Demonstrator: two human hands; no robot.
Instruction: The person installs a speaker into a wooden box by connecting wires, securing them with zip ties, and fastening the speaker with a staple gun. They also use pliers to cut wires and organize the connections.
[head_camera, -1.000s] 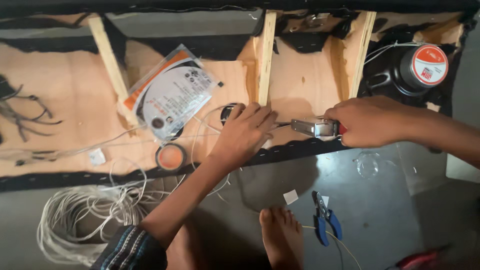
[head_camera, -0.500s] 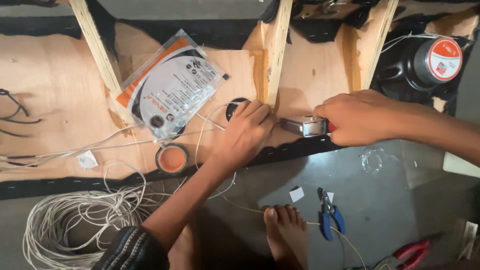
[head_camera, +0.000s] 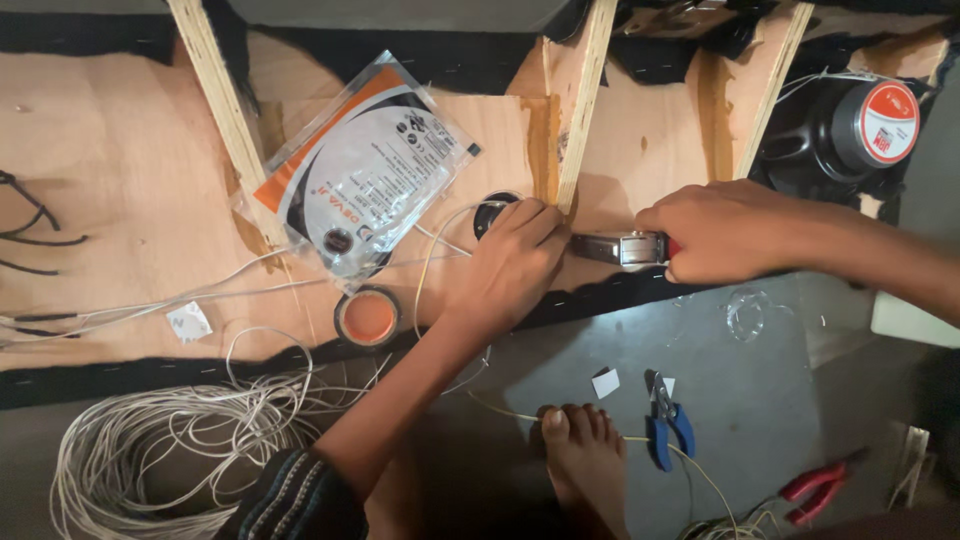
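A metal staple gun (head_camera: 622, 247) is held flat on the plywood panel (head_camera: 120, 170), its long axis running left to right, nose pointing toward the left hand (head_camera: 512, 262). It lies directly between the two hands; the right hand (head_camera: 722, 230) is clenched around its red-handled rear end, while the left hand is just off its nose, the nearer of the two to the working tip. The left hand is pressed palm-down, fingers curled, over a thin white wire (head_camera: 432, 250) beside a small black round fitting (head_camera: 492, 210), at the foot of an upright wooden strut (head_camera: 578, 110). Whether the wire is pinched cannot be told. Left of that hand lie a roll of tape (head_camera: 366, 316) and a clear plastic packet (head_camera: 362, 170). Nearer the body, a wire coil (head_camera: 150, 450) and blue pliers (head_camera: 668, 420) rest on the floor. Beyond the right hand, a black speaker (head_camera: 850, 130) is seated in the panel's end compartment.
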